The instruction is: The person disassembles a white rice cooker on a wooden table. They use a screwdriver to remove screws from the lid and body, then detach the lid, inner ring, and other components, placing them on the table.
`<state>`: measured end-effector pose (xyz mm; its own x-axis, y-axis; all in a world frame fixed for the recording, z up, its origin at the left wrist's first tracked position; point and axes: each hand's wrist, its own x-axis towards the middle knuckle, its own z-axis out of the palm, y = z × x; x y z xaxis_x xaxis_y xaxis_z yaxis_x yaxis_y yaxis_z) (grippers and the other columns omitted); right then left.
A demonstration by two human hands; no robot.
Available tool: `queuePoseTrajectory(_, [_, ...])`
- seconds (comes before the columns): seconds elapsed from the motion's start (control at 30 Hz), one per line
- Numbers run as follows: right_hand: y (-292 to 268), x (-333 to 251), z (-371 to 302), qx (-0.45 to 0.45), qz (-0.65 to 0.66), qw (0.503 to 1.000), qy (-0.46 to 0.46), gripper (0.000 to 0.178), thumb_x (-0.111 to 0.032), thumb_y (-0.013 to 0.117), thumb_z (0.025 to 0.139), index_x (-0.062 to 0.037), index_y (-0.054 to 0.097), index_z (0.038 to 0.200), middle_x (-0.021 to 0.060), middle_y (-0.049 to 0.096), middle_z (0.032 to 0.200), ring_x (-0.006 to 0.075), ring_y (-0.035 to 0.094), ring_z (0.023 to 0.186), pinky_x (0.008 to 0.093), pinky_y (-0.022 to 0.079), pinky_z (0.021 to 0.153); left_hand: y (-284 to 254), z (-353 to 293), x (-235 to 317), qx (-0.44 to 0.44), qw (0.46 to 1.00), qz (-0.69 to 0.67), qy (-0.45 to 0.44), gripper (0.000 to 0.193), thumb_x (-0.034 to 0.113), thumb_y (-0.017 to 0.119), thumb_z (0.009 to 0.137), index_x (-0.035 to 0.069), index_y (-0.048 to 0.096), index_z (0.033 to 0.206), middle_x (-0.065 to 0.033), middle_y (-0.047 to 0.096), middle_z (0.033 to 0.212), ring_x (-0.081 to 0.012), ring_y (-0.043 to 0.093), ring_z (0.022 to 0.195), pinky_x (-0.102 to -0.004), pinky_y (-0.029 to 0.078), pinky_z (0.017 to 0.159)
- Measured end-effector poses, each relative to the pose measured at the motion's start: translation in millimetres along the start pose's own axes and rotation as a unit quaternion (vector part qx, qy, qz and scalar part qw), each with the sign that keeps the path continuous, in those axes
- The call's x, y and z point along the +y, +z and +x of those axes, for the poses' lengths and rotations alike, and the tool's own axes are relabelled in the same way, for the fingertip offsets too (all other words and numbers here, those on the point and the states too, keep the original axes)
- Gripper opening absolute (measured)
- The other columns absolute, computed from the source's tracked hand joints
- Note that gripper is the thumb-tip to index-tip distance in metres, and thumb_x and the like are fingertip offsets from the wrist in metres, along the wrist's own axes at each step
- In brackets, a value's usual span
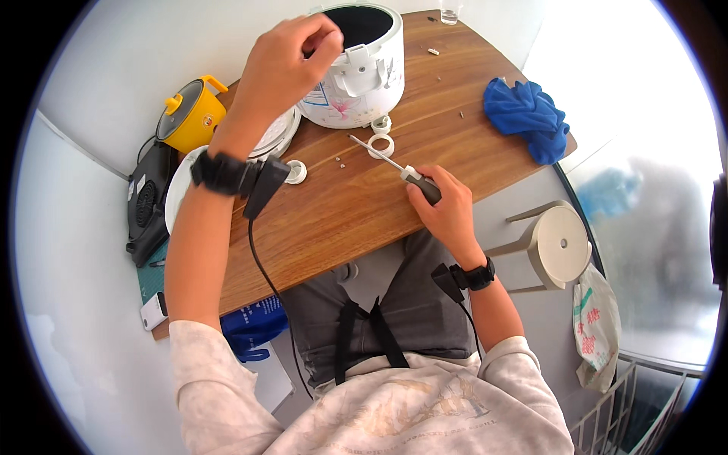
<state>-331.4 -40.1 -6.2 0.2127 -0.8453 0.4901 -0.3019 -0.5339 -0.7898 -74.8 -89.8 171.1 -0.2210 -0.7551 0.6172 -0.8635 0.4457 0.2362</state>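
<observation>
A white rice cooker [326, 114] with a floral print stands uncovered at the far side of the wooden table, its inside dark. Over its left rim is my left hand [294, 54], fingers curled closed; whatever they may hold is hidden. My right hand [447, 205] grips a screwdriver [422, 184] by its dark grey handle, above the table's front part. The metal shaft points away to the left, its tip beside a white ring [390, 141]. A smaller white cylindrical part [381, 124] sits between that ring and the cooker. Tiny white bits [341, 165] lie on the wood.
At left are a round white lid-like part [282, 136], another white ring [296, 173], a yellow electric pot [199, 117] and a black appliance [148, 197]. A blue cloth [527, 117] lies at right, a clear cup [450, 11] at the back. Beside the table stands a beige stool [561, 243].
</observation>
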Motion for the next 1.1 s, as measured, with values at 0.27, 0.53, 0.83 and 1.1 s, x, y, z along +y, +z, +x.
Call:
queuePoseTrajectory(0.27, [-2, 3, -2, 0.007, 0.003, 1.000, 0.011, 0.018, -0.011, 0.072, 0.086, -0.0025, 0.068, 0.100, 0.0115, 0.070, 0.087, 0.0273, 0.067, 0.074, 0.0346, 0.053, 0.068, 44, 42, -9, -0.261, 0.950, 0.075, -0.155, 0.074, 0.075, 0.035, 0.096, 0.019, 0.068, 0.131, -0.0163, 0.072, 0.120, -0.0350, 0.066, 0.114, -0.0432, 0.048, 0.097])
queuePoseTrajectory(0.53, [-5, -10, 0, 0.042, 0.019, 0.997, 0.062, 0.017, -0.012, 0.071, 0.089, -0.0017, 0.068, 0.103, 0.0111, 0.067, 0.076, 0.0203, 0.061, 0.062, 0.0308, 0.050, 0.062, 41, 50, -13, -0.311, 0.926, -0.003, -0.215, 0.078, 0.072, 0.037, 0.092, 0.013, 0.065, 0.134, -0.0199, 0.061, 0.138, -0.0374, 0.055, 0.129, -0.0455, 0.037, 0.108])
queuePoseTrajectory(0.83, [-11, -47, 31, 0.082, 0.022, 0.995, 0.053, 0.021, -0.014, 0.071, 0.092, 0.0003, 0.068, 0.107, 0.0089, 0.067, 0.074, 0.0139, 0.059, 0.061, 0.0282, 0.049, 0.061, 49, 48, -18, -0.328, 0.924, 0.097, -0.169, 0.050, 0.051, 0.030, 0.102, 0.021, 0.061, 0.126, -0.0186, 0.066, 0.127, -0.0401, 0.061, 0.117, -0.0467, 0.044, 0.099])
queuePoseTrajectory(1.1, [-7, -47, 33, 0.080, 0.015, 0.994, 0.069, 0.023, -0.017, 0.071, 0.093, 0.0005, 0.069, 0.107, 0.0076, 0.067, 0.074, 0.0121, 0.058, 0.063, 0.0274, 0.048, 0.062, 56, 49, -25, -0.328, 0.927, 0.119, -0.133, 0.046, 0.041, 0.030, 0.101, 0.016, 0.059, 0.125, -0.0178, 0.068, 0.122, -0.0380, 0.064, 0.114, -0.0466, 0.047, 0.096])
